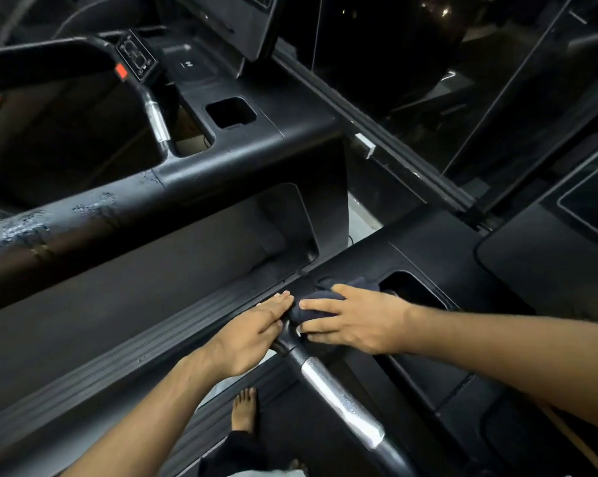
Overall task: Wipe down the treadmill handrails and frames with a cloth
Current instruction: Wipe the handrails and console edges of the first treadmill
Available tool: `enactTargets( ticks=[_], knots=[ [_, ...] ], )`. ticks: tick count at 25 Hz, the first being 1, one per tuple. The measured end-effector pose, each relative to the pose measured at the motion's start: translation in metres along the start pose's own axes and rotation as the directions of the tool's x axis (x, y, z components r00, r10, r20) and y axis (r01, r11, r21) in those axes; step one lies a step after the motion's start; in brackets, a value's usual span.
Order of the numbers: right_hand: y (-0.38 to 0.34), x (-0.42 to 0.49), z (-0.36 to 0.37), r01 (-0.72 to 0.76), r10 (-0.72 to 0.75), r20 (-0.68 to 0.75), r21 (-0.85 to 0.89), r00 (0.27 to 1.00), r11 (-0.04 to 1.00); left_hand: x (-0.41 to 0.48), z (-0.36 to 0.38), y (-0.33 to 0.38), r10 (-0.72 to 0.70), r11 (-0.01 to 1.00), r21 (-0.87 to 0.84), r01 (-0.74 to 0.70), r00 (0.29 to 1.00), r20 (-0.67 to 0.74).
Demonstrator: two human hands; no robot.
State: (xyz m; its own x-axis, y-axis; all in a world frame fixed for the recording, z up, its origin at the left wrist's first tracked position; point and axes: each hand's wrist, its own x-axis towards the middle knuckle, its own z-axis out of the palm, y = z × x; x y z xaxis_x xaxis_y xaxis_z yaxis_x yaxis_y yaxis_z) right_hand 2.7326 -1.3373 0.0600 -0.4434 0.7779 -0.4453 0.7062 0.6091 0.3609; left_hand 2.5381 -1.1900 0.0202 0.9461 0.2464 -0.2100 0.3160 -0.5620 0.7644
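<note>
Wiping the joint at the handrail's base, head view.
The right hand (356, 321), fingers spread flat, presses the bunched dark-blue cloth (313, 301) onto the black plastic treadmill frame (359, 259) where the silver-sleeved black handrail (342, 397) meets it. The left hand (252, 335) rests straight-fingered beside it. Likely next: drag the cloth down the rail.

Cloth (320, 297) half-hidden (under right hand (356, 321)), handrail (342, 401) cropped

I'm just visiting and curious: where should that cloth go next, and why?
Probably slide the cloth, pressed under the right hand, down onto the silver handrail grip just below it, where droplets show. The left hand rests flat alongside.
</note>
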Motion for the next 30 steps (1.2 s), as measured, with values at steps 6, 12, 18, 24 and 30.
enactTargets(
  ticks=[6,12,18,24,30],
  knots=[
    [-0.062,-0.015,-0.050,-0.570,0.438,0.498,0.144,0.748,0.809,-0.003,0.005,0.001,-0.028,0.996,0.086,0.026,0.999,0.023],
    [-0.077,-0.020,-0.119,-0.813,0.623,0.568,0.545,0.538,0.205,-0.013,0.011,0.007,-0.064,0.981,0.184,0.061,0.998,0.013],
    [-0.117,0.027,-0.112,-0.839,0.630,0.705,0.523,0.327,-0.150,-0.024,0.014,0.013,-0.049,0.972,0.229,0.045,0.999,0.010],
    [-0.125,0.084,-0.097,-0.910,0.773,0.608,0.401,0.180,-0.103,-0.025,-0.004,0.002,0.017,0.985,0.168,-0.039,0.991,0.135],
    [-0.127,0.097,-0.087,-0.955,0.834,0.551,0.234,-0.024,-0.182,-0.030,-0.019,-0.013,0.120,0.966,0.200,-0.165,0.969,0.216]
  ],
)
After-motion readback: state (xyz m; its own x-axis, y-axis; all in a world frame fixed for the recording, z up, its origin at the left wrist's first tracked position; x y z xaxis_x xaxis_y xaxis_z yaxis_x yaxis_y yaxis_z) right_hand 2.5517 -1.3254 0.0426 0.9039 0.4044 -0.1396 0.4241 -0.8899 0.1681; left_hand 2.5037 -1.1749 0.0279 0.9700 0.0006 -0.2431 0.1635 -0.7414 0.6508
